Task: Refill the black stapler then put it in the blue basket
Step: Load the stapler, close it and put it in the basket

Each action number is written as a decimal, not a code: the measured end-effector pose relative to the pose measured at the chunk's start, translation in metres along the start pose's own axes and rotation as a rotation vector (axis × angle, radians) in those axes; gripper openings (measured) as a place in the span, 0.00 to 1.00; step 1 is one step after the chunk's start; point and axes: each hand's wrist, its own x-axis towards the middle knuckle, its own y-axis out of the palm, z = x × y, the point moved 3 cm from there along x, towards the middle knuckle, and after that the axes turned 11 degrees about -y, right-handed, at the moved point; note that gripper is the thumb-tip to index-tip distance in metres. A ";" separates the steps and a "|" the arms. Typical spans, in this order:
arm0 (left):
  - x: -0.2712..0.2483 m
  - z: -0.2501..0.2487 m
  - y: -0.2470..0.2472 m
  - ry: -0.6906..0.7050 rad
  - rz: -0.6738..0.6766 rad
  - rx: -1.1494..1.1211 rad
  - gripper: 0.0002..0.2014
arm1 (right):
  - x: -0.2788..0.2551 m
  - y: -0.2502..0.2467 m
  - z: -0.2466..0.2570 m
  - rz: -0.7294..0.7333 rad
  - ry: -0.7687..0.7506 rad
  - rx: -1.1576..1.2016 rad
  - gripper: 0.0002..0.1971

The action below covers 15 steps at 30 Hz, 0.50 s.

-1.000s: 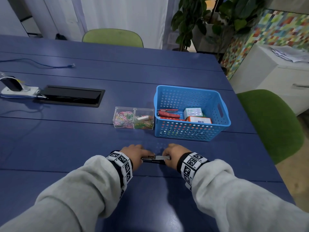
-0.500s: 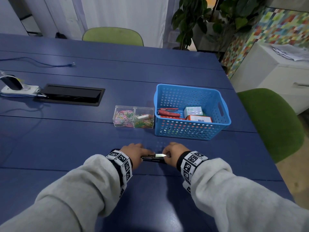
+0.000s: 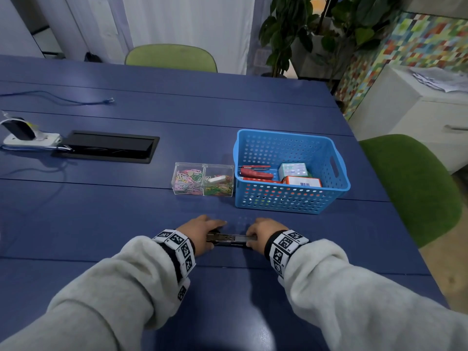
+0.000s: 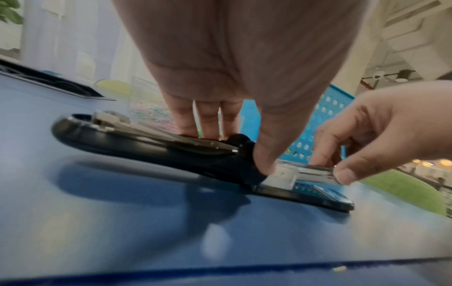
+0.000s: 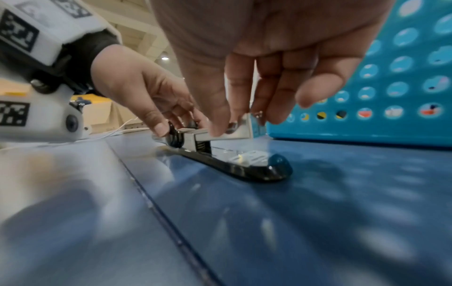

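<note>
Now both hands (image 3: 229, 235) on black stapler (image 4: 137, 142), no legible txt

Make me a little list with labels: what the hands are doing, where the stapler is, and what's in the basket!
left hand: pinches the black stapler at its hinge
right hand: pinches the metal staple rail
stapler state: folded open flat on the blue table, not yet in the basket
blue basket: on the table beyond the hands
in the basket: a red tool and two small boxes
beside the basket: a clear box of coloured paper clips
</note>
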 end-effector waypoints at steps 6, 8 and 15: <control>-0.006 0.038 -0.010 -0.157 -0.078 0.119 0.22 | -0.002 0.008 -0.016 -0.008 0.080 0.119 0.17; -0.009 0.045 -0.011 -0.181 -0.076 0.141 0.20 | -0.002 0.010 -0.020 -0.068 0.097 0.191 0.15; -0.021 0.035 -0.034 -0.146 -0.060 0.026 0.13 | -0.006 0.007 -0.023 -0.217 0.103 0.412 0.05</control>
